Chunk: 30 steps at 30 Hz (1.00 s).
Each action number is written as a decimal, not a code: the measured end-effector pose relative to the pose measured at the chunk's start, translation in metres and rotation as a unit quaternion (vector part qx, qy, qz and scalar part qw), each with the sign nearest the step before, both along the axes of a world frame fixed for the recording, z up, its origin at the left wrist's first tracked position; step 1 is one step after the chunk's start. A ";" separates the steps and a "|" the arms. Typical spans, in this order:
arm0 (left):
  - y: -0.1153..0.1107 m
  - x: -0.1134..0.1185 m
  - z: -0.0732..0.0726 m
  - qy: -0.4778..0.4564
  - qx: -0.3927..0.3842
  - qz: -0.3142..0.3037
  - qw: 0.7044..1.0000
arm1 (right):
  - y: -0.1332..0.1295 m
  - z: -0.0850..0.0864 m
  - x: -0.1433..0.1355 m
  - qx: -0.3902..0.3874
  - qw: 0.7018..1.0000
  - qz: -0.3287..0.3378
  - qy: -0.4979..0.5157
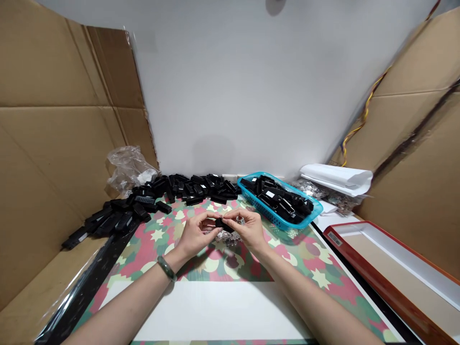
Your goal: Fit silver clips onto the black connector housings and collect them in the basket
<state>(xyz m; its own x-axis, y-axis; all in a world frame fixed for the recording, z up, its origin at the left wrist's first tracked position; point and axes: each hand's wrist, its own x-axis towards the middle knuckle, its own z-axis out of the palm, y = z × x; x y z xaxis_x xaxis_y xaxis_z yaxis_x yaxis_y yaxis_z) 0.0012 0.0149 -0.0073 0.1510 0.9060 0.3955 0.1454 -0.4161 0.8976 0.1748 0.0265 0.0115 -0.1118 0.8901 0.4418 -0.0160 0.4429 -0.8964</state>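
Note:
Between my two hands is a small black plastic piece (pixel 224 224), partly covered by my fingers. My left hand (pixel 197 234), with a dark bangle on its wrist, pinches the piece's left side. On the other side, the fingers of my right hand (pixel 248 230) are closed together at the piece's upper right; whether they also hold a small metal part cannot be made out. Just below the hands lies a loose pile of small shiny metal pieces (pixel 230 238) on the patterned table covering (pixel 158 235).
Black plastic pieces (pixel 196 187) lie heaped along the back and left. A blue basket (pixel 309 220) holds more of them at the back right. Right of the table stands a red-edged open box (pixel 345 244). Cardboard (pixel 53 120) walls both sides. White paper (pixel 215 311) lies in front.

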 end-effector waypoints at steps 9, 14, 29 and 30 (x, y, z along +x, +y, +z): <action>-0.001 0.002 0.001 -0.007 0.013 0.011 1.000 | -0.006 0.001 -0.003 -0.028 0.999 0.022 0.026; -0.002 0.002 0.002 -0.004 0.020 0.010 1.000 | -0.006 -0.002 -0.004 -0.046 0.999 0.022 0.017; -0.004 0.001 0.003 0.000 0.027 0.006 1.000 | -0.007 0.004 0.006 0.164 0.980 0.028 -0.106; -0.004 0.001 0.004 -0.009 0.018 0.005 1.000 | -0.007 0.005 0.007 0.167 0.980 0.021 -0.105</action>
